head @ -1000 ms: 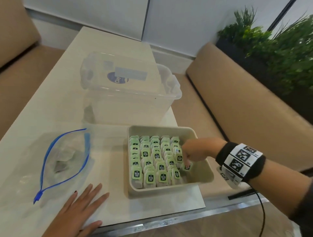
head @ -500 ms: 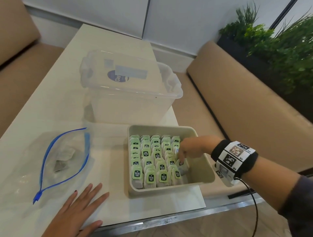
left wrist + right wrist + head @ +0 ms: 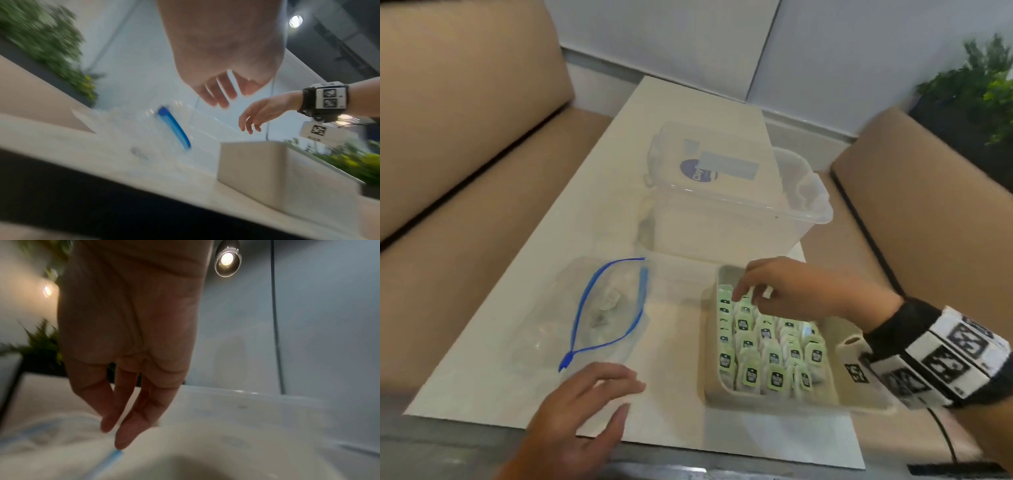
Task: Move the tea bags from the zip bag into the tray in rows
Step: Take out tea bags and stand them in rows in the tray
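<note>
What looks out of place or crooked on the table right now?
Little stands out. The green-labelled tea bags stand in fairly neat rows in the beige plastic tray, though the near-right ones look slightly uneven. A few remain in the open blue-zip clear bag. Nothing looks spilled.

On the lid of the clear plastic box (image 3: 736,192), upper middle of the head view, a dark blue round label reads "Clay". The print on the tea bags' (image 3: 767,349) green tags is too blurred to read.

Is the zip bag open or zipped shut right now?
Open. The zip bag's two blue zip strips bow apart into a wide loop, meeting only at the near end; a few tea bags remain inside.
</note>
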Demonstrator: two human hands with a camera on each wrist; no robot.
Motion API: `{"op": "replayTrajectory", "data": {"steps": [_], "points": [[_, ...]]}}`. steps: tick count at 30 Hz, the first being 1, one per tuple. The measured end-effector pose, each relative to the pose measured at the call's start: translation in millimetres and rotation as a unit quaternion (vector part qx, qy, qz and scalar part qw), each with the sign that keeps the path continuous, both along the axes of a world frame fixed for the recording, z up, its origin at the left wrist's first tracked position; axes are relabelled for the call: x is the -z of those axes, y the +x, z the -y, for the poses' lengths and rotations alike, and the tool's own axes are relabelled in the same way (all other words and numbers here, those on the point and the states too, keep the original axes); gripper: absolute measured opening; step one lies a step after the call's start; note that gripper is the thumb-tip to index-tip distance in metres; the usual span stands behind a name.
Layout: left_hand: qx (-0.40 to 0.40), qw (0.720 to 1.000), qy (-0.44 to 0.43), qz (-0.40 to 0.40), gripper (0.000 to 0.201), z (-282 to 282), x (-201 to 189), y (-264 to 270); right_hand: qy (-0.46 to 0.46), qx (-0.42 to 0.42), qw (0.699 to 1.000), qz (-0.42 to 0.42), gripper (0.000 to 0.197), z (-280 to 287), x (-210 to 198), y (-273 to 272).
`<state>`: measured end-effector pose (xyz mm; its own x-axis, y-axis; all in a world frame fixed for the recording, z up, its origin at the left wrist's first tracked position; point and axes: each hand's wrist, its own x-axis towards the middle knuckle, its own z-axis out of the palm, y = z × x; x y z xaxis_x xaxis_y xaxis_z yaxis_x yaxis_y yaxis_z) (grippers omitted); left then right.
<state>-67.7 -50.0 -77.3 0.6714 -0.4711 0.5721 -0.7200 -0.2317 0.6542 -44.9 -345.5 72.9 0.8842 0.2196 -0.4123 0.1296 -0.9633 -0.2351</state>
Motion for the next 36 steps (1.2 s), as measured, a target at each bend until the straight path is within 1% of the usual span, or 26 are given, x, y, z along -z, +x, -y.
{"op": "replayTrajectory", "data": {"steps": [1, 2, 4, 7, 8, 9, 12, 14, 15, 16, 18, 19, 20, 22, 24, 26, 28, 30, 31, 32, 34, 36], "points": [[-0.042, 0.999, -0.021, 0.003, 0.021, -7.7, -8.3, 2.6, 0.045, -0.004, 0.999, -0.003, 0.033, -26.2, -4.3, 6.5], [-0.079, 0.997, -0.025, -0.005, 0.034, -17.0, -11.9, 6.5, 0.078, -0.007, 0.997, -0.016, 0.033, -52.3, -7.0, 13.2], [-0.117, 0.992, 0.014, -0.053, 0.071, -37.0, -6.6, 16.6, 0.093, -0.013, 0.994, -0.055, 0.031, -101.4, -6.6, 26.1], [-0.143, 0.97, 0.12, -0.158, 0.122, -55.4, 19.9, 31.7, 0.013, -0.033, 0.995, -0.098, 0.024, -158.2, 13.6, 53.8], [-0.15, 0.96, 0.144, -0.186, 0.133, -58.1, 29.8, 37.6, -0.022, -0.038, 0.993, -0.11, 0.023, -170.3, 24.9, 63.5], [-0.157, 0.952, 0.155, -0.212, 0.137, -59.3, 37.6, 43.4, -0.056, -0.041, 0.99, -0.12, 0.025, -179.9, 35.7, 71.9], [-0.166, 0.94, 0.121, -0.271, 0.13, -56.8, 52.0, 59.7, -0.158, -0.063, 0.977, -0.129, 0.027, -192.8, 56.4, 84.7], [-0.167, 0.94, 0.087, -0.285, 0.115, -55.2, 59.6, 69.0, -0.187, -0.055, 0.973, -0.123, 0.021, -192.9, 61.8, 87.4], [-0.167, 0.941, 0.074, -0.285, 0.102, -55.6, 62.6, 72.6, -0.189, -0.043, 0.974, -0.119, 0.02, -191.4, 64.6, 88.6], [-0.169, 0.943, 0.063, -0.28, 0.087, -57.0, 65.0, 76.3, -0.179, -0.028, 0.977, -0.115, 0.021, -189.9, 66.3, 90.1], [-0.177, 0.949, 0.047, -0.258, 0.06, -62.0, 68.3, 81.9, -0.13, 0.003, 0.987, -0.1, 0.02, -185.5, 70.1, 92.1], [-0.182, 0.952, 0.041, -0.243, 0.049, -64.9, 69.1, 83.7, -0.102, 0.02, 0.991, -0.082, 0.028, -183.6, 73.5, 92.5], [-0.184, 0.955, 0.036, -0.231, 0.041, -68.0, 70.5, 85.7, -0.081, 0.032, 0.995, -0.058, 0.033, -183.4, 76.3, 90.9], [-0.171, 0.958, 0.017, -0.232, 0.031, -74.6, 71.3, 90.6, -0.036, 0.049, 0.998, 0.0, 0.035, -184.3, 86.6, 87.2], [-0.139, 0.958, 0.001, -0.249, 0.031, -81.9, 71.3, 94.7, 0.011, 0.063, 0.997, 0.044, 0.033, -184.4, 100.2, 85.5], [-0.117, 0.96, 0.01, -0.253, 0.032, -88.9, 69.3, 97.7, 0.043, 0.067, 0.994, 0.069, 0.034, -184.9, 110.8, 87.6], [-0.096, 0.962, 0.02, -0.256, 0.033, -93.9, 68.4, 99.5, 0.053, 0.053, 0.993, 0.087, 0.037, -187.7, 115.3, 92.5], [-0.074, 0.964, 0.03, -0.255, 0.039, -96.6, 68.8, 100.4, 0.048, 0.025, 0.995, 0.083, 0.042, -194.5, 115.8, 98.6], [-0.071, 0.964, 0.033, -0.255, 0.044, -97.9, 68.6, 100.6, 0.019, -0.005, 0.997, 0.07, 0.045, -199.2, 116.5, 102.1], [-0.073, 0.963, 0.033, -0.255, 0.05, -98.4, 67.9, 100.8, -0.039, -0.045, 0.997, 0.051, 0.048, -205.3, 117.3, 106.1], [-0.101, 0.96, 0.033, -0.259, 0.059, -97.7, 65.7, 100.4, -0.165, -0.129, 0.978, 0.005, 0.061, -218.2, 116.9, 114.0], [-0.155, 0.95, 0.048, -0.267, 0.056, -92.7, 61.0, 96.4, -0.211, -0.152, 0.964, -0.05, 0.075, -229.7, 119.8, 121.1]]}}
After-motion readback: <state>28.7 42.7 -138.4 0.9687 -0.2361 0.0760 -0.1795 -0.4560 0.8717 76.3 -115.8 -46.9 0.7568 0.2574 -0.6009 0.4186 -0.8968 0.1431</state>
